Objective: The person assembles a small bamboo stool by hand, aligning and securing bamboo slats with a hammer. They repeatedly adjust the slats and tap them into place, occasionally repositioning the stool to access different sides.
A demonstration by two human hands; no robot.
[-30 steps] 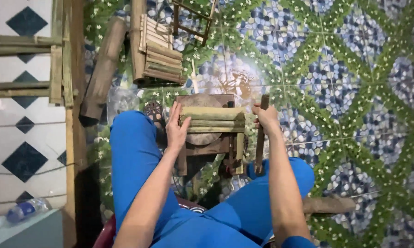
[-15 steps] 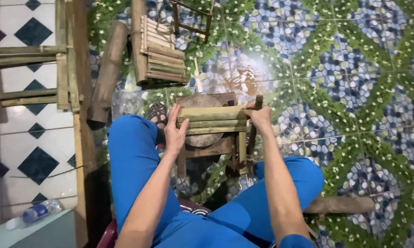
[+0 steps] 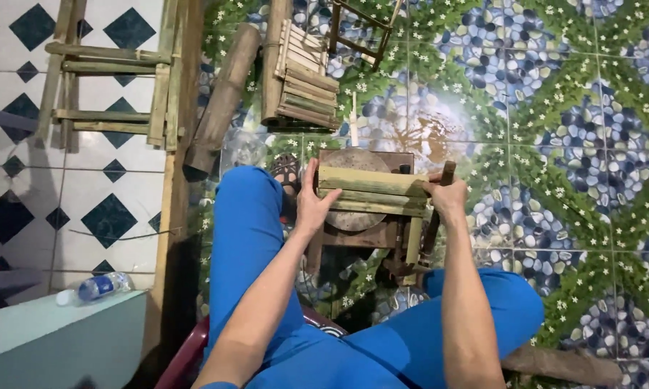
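Observation:
I sit on a chair with legs in blue trousers, looking down at a small bamboo frame (image 3: 371, 191) resting on a round wooden block (image 3: 353, 162). My left hand (image 3: 311, 203) presses its open palm and fingers against the frame's left end. At the frame's right end, my right hand (image 3: 447, 196) is closed around a dark upright tool handle (image 3: 448, 173). Pale bamboo legs (image 3: 413, 241) hang under the frame.
A finished slatted bamboo piece (image 3: 304, 85) and a thick bamboo log (image 3: 220, 104) lie ahead on the patterned tile floor. A bamboo ladder-like frame (image 3: 112, 90) leans at left. A plastic bottle (image 3: 97, 287) lies by a pale green surface. Another log (image 3: 562, 364) lies lower right.
The view has shifted slightly. My right hand has slid along the frame's right end and stays on the tool handle; my left hand stays on the left end.

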